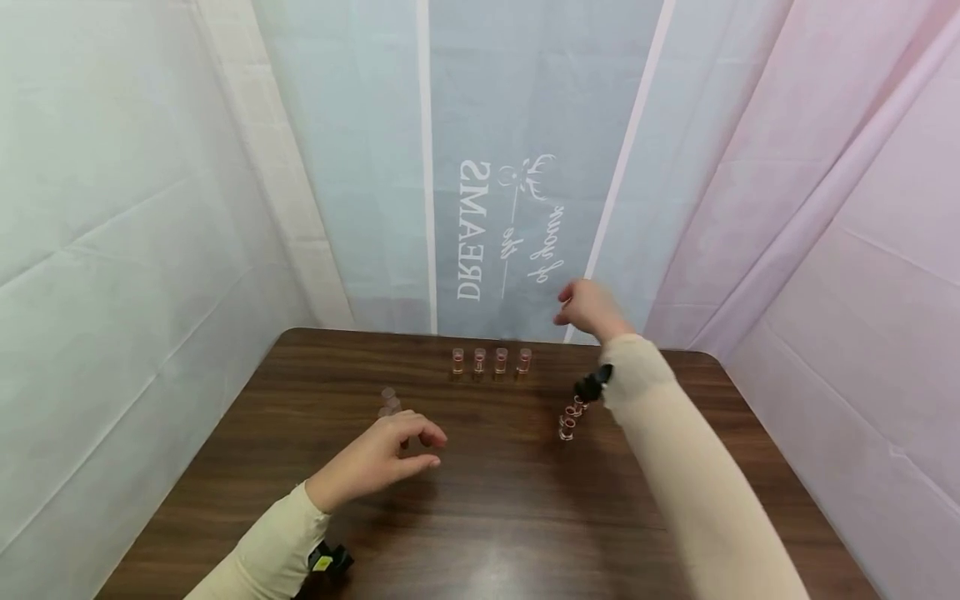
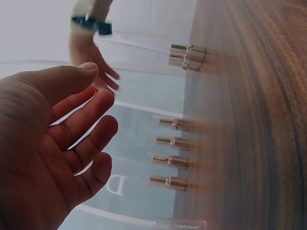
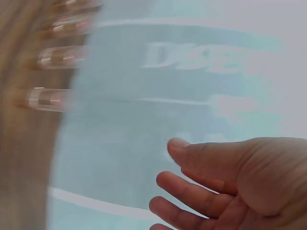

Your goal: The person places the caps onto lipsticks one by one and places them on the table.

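My left hand (image 1: 382, 457) hovers over the left part of the table, fingers loosely bent with nothing between them. Clear caps (image 1: 388, 397) stand just behind it, partly hidden by the hand. My right hand (image 1: 591, 310) is raised at the back right, its relaxed fingers holding nothing in the right wrist view. Several small lipstick tubes (image 1: 501, 361) stand upright in a row near the back edge, to the left of that hand. Below the right wrist, a cluster of shiny rose-gold tube bases (image 1: 567, 428) is partly covered by the wrist camera.
The dark wooden table (image 1: 480, 517) ends at a pale blue curtain (image 1: 375, 167) with white lettering. White cloth walls (image 1: 112, 208) close in both sides. A black camera (image 1: 592, 383) is strapped to the right wrist.
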Action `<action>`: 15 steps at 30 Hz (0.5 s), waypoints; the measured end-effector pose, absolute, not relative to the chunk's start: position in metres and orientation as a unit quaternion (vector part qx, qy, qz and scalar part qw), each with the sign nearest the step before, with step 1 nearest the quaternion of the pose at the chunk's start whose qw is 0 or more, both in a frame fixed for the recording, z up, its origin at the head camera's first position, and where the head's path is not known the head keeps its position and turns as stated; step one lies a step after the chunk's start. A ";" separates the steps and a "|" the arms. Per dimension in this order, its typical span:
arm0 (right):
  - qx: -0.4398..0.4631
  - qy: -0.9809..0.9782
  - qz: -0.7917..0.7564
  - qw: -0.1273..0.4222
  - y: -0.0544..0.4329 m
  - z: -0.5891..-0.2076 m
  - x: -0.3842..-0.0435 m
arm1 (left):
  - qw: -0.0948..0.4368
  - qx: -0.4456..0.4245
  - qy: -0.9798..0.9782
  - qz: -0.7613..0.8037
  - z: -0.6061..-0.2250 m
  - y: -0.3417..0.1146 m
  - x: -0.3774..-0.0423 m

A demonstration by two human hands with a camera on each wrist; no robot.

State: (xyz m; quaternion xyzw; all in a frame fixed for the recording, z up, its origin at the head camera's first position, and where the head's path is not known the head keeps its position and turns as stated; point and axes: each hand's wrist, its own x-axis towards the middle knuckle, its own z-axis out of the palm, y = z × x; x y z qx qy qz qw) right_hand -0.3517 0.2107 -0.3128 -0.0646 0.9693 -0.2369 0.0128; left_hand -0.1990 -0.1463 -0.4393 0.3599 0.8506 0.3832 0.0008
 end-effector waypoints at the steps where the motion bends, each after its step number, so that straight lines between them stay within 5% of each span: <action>1: -0.072 0.965 -0.252 -0.002 0.217 -0.308 -0.343 | -0.002 0.363 0.849 0.385 -0.439 -0.146 -0.199; 15: -0.118 0.924 -0.348 -0.105 0.262 -0.373 -0.236 | -0.012 0.366 0.851 0.377 -0.437 -0.144 -0.196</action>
